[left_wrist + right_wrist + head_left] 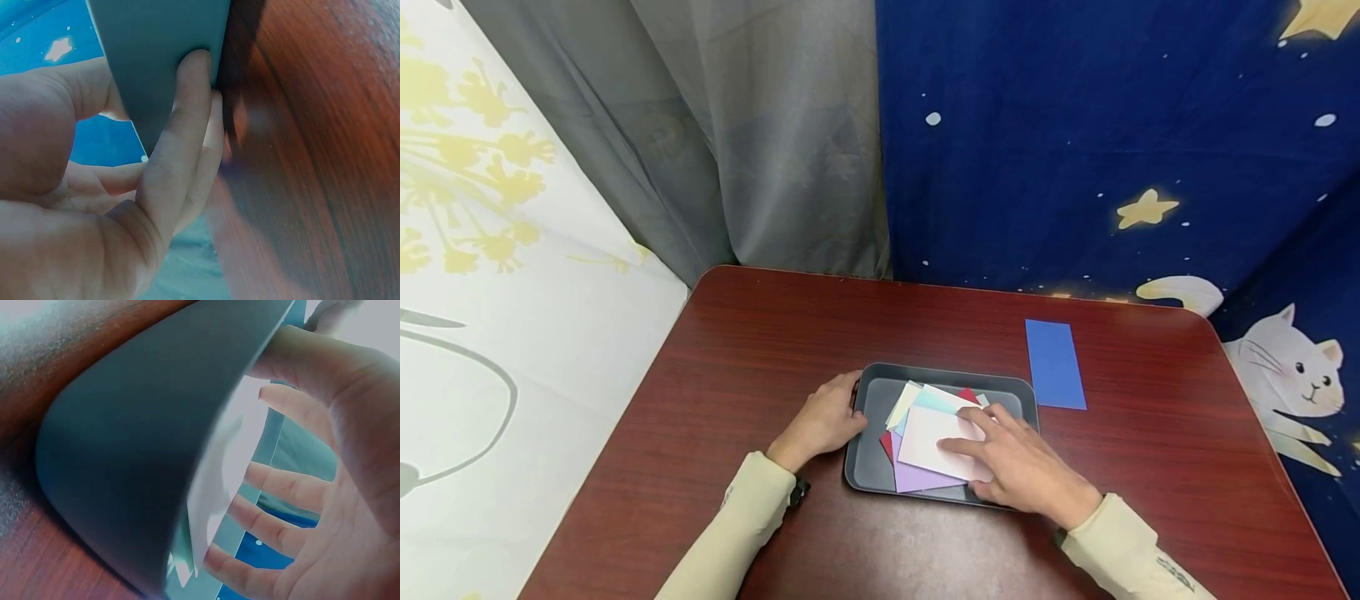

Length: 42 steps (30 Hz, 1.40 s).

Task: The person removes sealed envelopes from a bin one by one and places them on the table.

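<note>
In the head view a dark grey tray (867,467) lies on the table with a loose pile of coloured paper cards in it. A pale pink-white card (925,437) is on top, over a lilac card (913,477) and a light blue card (931,401); cream and red edges show as well. My left hand (826,421) grips the tray's left end, its fingers against the outer wall (159,56) and the thumb over the rim. My right hand (1018,458) spreads its fingers over the top card, fingertips touching it. Its thumb is at the tray's near side.
A blue rectangular card (1056,364) lies on the reddish-brown table (775,333), just beyond the tray's right end. Grey curtain (797,150) and a blue starry cloth (1037,167) hang along the far edge. White patterned cloth (587,333) borders the left side.
</note>
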Tool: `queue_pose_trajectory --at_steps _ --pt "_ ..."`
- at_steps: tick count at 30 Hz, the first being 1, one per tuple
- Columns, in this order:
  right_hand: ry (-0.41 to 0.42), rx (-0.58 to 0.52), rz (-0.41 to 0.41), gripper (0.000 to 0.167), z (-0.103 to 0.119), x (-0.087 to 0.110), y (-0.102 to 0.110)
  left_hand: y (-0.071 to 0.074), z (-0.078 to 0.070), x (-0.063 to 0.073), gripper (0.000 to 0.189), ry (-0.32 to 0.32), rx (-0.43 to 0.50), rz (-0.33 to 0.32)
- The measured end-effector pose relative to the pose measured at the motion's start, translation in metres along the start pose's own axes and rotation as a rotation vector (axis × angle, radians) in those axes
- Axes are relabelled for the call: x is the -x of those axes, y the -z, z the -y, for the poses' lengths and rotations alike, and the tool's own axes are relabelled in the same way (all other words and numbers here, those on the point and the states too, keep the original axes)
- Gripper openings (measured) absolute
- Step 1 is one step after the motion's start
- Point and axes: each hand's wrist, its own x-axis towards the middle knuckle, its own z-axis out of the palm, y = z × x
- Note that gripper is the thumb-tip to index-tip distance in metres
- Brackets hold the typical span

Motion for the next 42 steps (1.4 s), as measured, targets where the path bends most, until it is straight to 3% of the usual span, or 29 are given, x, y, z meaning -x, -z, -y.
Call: queue_pose_trajectory --at_steps 1,2,9,18,20,24,28,31,35,36,39,42 --pt "0.0 0.0 -0.001 0.06 0.0 0.0 0.0 -0.004 0.007 -0.003 0.074 -0.017 -0.015 -0.007" --pt "0.001 0.002 -0.003 0.061 0.0 0.0 0.001 0.0 0.001 -0.001 0.074 -0.004 0.001 -0.004" --pt "0.001 0.029 -0.012 0.063 -0.001 -0.002 0.004 0.0 -0.001 -0.001 0.074 0.01 -0.001 0.002" --pt "0.004 0.055 -0.012 0.067 -0.004 -0.003 0.011 -0.01 0.018 -0.008 0.076 -0.027 -0.011 -0.017" --pt "-0.004 0.052 -0.003 0.067 -0.005 -0.003 0.012 -0.009 0.017 -0.007 0.075 -0.039 -0.02 -0.023" --pt "-0.033 0.044 0.017 0.066 -0.008 -0.002 0.014 0.0 0.0 0.0 0.074 0.0 -0.007 -0.012" --pt "-0.071 0.035 0.033 0.065 -0.01 -0.001 0.018 0.001 -0.006 0.002 0.073 0.031 -0.011 -0.002" --pt "-0.091 0.038 0.033 0.064 -0.012 0.0 0.02 -0.004 0.004 -0.002 0.075 0.017 -0.013 -0.013" --pt "-0.09 0.044 0.007 0.063 -0.015 0.002 0.022 -0.021 0.033 -0.015 0.076 -0.024 -0.029 -0.041" --pt "-0.085 0.046 -0.003 0.063 -0.016 0.002 0.023 -0.021 0.033 -0.015 0.077 -0.023 -0.023 -0.037" --pt "-0.073 0.052 -0.039 0.062 -0.021 0.004 0.023 -0.019 0.031 -0.013 0.076 -0.041 -0.013 -0.044" --pt "-0.066 0.051 -0.071 0.062 -0.027 0.006 0.024 -0.01 0.018 -0.008 0.074 -0.028 0.0 -0.029"
